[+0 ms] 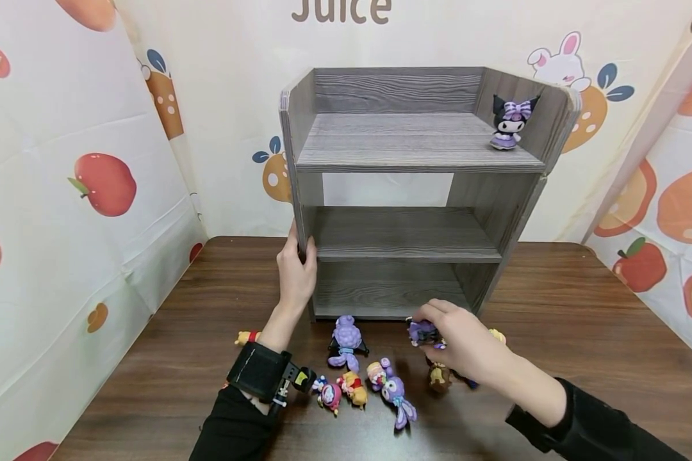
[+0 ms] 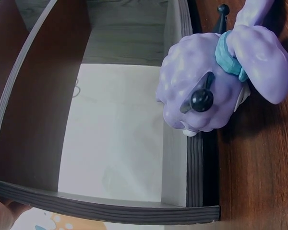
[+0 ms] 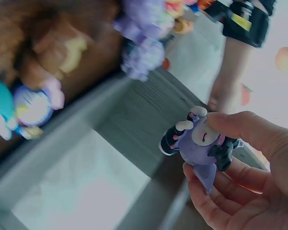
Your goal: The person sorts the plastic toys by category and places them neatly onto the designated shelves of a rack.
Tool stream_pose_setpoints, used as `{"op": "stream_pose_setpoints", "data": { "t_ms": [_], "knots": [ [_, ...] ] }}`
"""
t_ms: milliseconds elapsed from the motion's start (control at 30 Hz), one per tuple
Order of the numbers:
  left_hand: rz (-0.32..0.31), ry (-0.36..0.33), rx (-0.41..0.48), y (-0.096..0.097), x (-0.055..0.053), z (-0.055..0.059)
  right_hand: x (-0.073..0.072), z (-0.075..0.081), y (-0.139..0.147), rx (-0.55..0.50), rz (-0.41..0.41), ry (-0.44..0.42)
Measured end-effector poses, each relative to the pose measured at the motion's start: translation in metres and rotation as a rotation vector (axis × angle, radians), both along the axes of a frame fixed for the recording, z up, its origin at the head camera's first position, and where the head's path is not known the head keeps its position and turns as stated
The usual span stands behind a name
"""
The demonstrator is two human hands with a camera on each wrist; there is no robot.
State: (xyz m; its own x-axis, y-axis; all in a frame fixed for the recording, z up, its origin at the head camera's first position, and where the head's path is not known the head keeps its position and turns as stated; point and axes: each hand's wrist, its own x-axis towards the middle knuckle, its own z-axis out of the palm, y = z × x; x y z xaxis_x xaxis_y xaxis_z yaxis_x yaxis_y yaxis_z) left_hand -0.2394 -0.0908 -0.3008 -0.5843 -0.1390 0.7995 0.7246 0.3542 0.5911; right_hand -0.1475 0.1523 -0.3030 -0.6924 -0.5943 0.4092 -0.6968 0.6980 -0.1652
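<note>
A small grey wood-grain shelf (image 1: pixel 406 251) with three levels stands on the table. My left hand (image 1: pixel 296 269) grips the edge of its left side panel, thumb in front and fingers behind. In the right wrist view, a purple and black figurine (image 3: pixel 198 146) is pinched between the thumb and fingers of my right hand (image 1: pixel 461 339), in front of the shelf's bottom level. A black and purple figurine with a striped bow (image 1: pixel 510 121) stands on the top level at the right. Near my left wrist sits a lilac figurine (image 1: pixel 346 339) with a knobbly head and a teal scarf.
Several small figurines lie in front of the shelf, among them a pink one (image 1: pixel 329 395), a yellow and red one (image 1: pixel 353 388), a long-eared purple one (image 1: pixel 396 394) and a brown one (image 1: pixel 439 376). Fruit-printed sheets (image 1: pixel 92 256) stand round the wooden table (image 1: pixel 207 307).
</note>
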Motion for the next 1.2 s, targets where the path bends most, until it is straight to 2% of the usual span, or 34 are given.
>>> {"op": "stream_pose_setpoints", "data": {
  "t_ms": [200,500,767,1000,1200],
  "knots": [
    [-0.007,0.006,-0.009,0.001,0.000,-0.001,0.011,0.030,0.004,-0.029,0.024,0.055],
    [-0.009,0.007,-0.011,0.002,-0.002,-0.002,0.021,0.070,0.012,-0.045,0.078,0.223],
    [0.004,0.005,-0.007,0.000,-0.002,-0.002,0.022,0.095,0.017,-0.019,0.093,0.248],
    [0.004,0.006,-0.003,-0.001,-0.003,-0.003,0.011,0.112,0.026,0.008,0.095,0.275],
    [0.013,0.008,-0.009,-0.001,-0.003,-0.004,-0.011,0.121,0.043,0.101,0.004,0.283]
  ]
}}
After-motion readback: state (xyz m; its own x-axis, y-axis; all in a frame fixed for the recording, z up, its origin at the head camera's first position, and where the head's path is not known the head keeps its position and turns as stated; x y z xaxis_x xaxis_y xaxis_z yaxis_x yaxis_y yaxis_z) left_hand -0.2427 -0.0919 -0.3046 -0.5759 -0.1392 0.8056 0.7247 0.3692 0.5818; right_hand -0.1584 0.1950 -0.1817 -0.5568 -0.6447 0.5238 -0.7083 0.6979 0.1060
